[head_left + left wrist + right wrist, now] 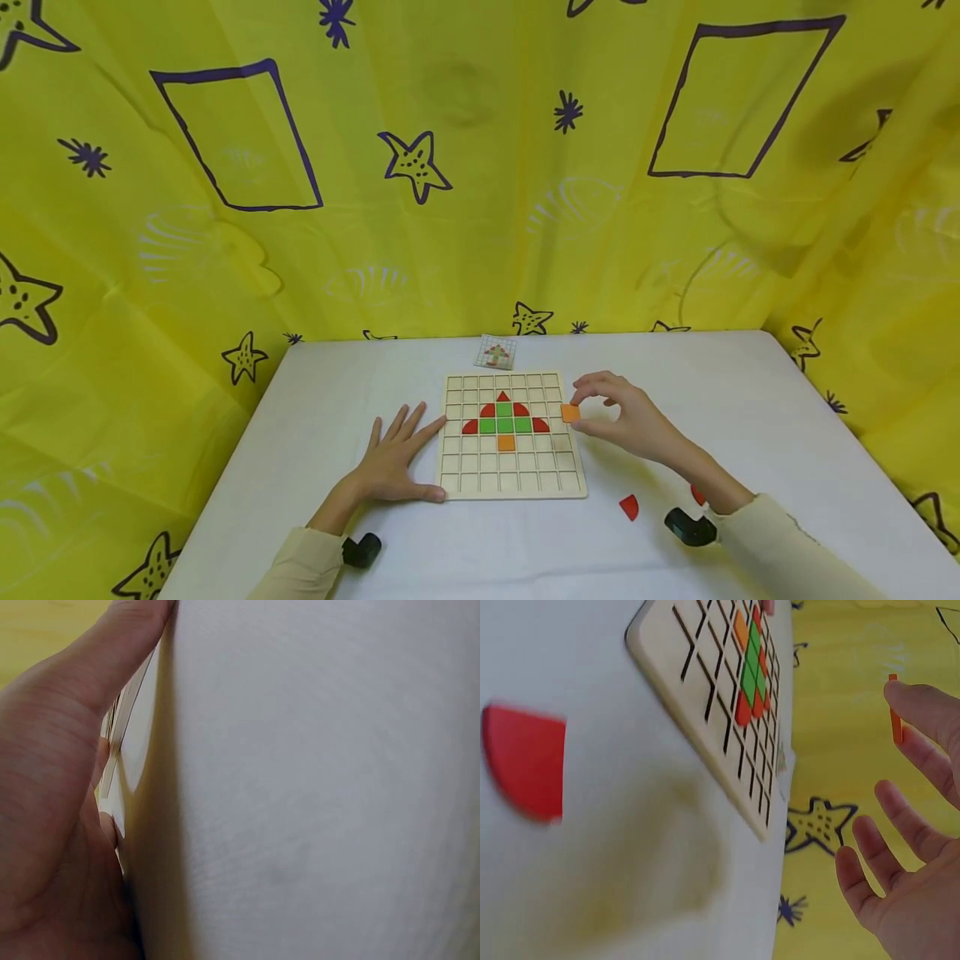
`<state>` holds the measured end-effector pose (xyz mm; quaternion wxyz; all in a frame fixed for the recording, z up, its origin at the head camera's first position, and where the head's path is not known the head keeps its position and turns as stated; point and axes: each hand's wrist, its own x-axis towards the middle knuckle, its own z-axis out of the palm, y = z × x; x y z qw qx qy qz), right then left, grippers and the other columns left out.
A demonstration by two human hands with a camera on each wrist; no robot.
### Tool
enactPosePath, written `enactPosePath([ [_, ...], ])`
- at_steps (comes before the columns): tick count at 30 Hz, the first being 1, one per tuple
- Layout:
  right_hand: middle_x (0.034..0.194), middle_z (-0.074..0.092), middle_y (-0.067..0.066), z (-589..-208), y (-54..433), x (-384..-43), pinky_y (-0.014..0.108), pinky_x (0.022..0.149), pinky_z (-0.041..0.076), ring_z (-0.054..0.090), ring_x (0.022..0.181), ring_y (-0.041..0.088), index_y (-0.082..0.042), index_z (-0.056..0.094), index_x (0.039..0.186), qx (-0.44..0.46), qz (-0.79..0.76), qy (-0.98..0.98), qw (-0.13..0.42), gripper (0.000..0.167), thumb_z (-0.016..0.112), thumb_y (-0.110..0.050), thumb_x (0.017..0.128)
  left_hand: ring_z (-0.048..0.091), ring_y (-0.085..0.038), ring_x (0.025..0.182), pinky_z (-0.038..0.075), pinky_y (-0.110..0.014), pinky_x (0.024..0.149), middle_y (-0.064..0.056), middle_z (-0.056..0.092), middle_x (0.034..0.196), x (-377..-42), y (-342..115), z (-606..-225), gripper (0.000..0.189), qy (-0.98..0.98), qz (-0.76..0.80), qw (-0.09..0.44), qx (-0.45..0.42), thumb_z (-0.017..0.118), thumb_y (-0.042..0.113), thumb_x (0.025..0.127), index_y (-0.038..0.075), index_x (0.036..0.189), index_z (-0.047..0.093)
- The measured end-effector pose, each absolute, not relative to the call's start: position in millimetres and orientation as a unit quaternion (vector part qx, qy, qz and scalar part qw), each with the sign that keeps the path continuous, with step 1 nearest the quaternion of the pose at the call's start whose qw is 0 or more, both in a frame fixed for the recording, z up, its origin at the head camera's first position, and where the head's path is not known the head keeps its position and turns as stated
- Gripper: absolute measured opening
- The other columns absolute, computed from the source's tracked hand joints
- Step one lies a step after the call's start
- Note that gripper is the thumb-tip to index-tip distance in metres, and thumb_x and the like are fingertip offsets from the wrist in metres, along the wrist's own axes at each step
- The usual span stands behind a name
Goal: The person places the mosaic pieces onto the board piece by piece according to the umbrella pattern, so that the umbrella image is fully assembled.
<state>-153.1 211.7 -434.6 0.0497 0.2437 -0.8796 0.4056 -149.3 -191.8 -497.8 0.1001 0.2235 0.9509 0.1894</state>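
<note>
My right hand [626,421] pinches an orange square tile [570,413] between thumb and forefinger, over the right edge of a wooden grid board [472,483]. In the right wrist view the tile [895,709] appears edge-on, while the other fingers are spread. Fingers splayed, my left hand [393,467] rests at the board's left edge, its thumb by the near corner. On the board, green squares [504,409] form a stepped shape with red pieces [470,427] along its slopes and a red triangle [503,397] on top. One orange square [506,443] lies beneath them.
A small pattern card [495,352] lies behind the board. Right of the board's near corner is a red quarter-circle piece [629,507]; another red piece [698,495] is partly hidden by my right forearm. A yellow patterned curtain [480,208] stands behind the white table [360,367].
</note>
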Motion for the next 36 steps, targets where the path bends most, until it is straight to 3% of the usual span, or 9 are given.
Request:
enactPosePath([
  [9, 0.132, 0.061, 0.014, -444.9, 168.4, -153.9, 0.064, 0.100, 0.043, 0.051, 0.125, 0.038, -0.026, 0.074, 0.099, 0.243, 0.414, -0.877, 0.032, 0.022, 0.088, -0.021, 0.083, 0.001, -0.043, 0.157, -0.006, -0.074, 0.116, -0.015, 0.013, 0.172, -150.0, -192.4, -499.3, 0.112, 0.951, 0.189, 0.097, 0.225, 0.081, 0.071, 0.070, 0.027, 0.162, 0.034],
  [20, 0.141, 0.056, 0.020, -467.1, 135.4, -145.5, 0.066, 0.098, 0.037, 0.042, 0.126, 0.046, -0.026, 0.074, 0.092, 0.230, 0.410, -0.882, 0.031, 0.018, 0.088, -0.020, 0.081, 0.001, -0.042, 0.157, -0.008, -0.073, 0.116, -0.014, 0.012, 0.172, -150.9, -194.1, -505.2, 0.115, 0.949, 0.199, 0.079, 0.231, 0.080, 0.074, 0.068, 0.028, 0.162, 0.033],
  [25, 0.140, 0.057, 0.018, -477.9, 128.6, -141.2, 0.062, 0.096, 0.036, 0.044, 0.125, 0.043, -0.028, 0.074, 0.090, 0.222, 0.395, -0.891, 0.026, 0.018, 0.089, -0.022, 0.081, 0.002, -0.040, 0.157, -0.008, -0.073, 0.116, -0.013, 0.013, 0.172, -152.6, -198.2, -516.3, 0.117, 0.947, 0.206, 0.054, 0.241, 0.074, 0.082, 0.067, 0.031, 0.163, 0.031],
  [31, 0.139, 0.058, 0.017, -488.5, 123.2, -137.8, 0.064, 0.096, 0.036, 0.045, 0.121, 0.040, -0.030, 0.073, 0.089, 0.217, 0.376, -0.901, 0.022, 0.018, 0.089, -0.026, 0.081, 0.004, -0.044, 0.156, -0.007, -0.075, 0.115, -0.017, 0.017, 0.170, -151.6, -197.7, -513.6, 0.115, 0.942, 0.224, 0.049, 0.246, 0.076, 0.080, 0.067, 0.029, 0.161, 0.035],
  [36, 0.140, 0.057, 0.014, -495.3, 120.4, -135.6, 0.062, 0.098, 0.035, 0.044, 0.122, 0.039, -0.031, 0.072, 0.088, 0.209, 0.352, -0.912, 0.027, 0.019, 0.089, -0.026, 0.080, 0.002, -0.041, 0.157, -0.008, -0.073, 0.116, -0.013, 0.013, 0.172, -151.6, -197.1, -515.0, 0.117, 0.946, 0.213, 0.058, 0.236, 0.077, 0.080, 0.066, 0.029, 0.162, 0.032],
])
